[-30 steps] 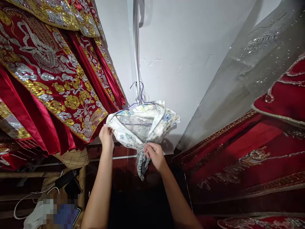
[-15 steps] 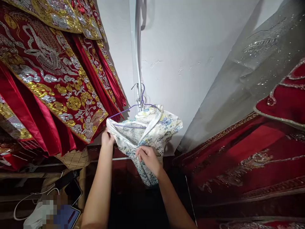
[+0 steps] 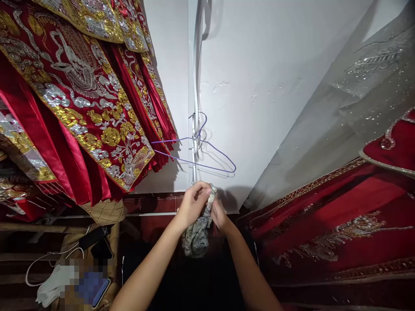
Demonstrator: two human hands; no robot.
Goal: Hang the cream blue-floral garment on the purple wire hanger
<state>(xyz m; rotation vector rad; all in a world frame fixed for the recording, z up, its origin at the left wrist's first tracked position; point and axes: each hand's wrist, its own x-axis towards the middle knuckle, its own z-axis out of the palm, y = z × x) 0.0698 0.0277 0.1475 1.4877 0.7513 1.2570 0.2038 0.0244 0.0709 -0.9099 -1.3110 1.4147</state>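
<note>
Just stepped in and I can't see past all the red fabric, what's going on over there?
A person has both hands, left hand and right hand, bunched around a floral cloth in front of the white wall. Just above them a purple wire hanger hangs bare on the wall. Red embroidered garments hang to either side.

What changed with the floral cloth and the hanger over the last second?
The floral cloth came off the purple wire hanger, pulled down and bunched between the left hand and right hand. The hanger stays hooked at the wall, now bare; the red embroidered garments hang unchanged.
</note>
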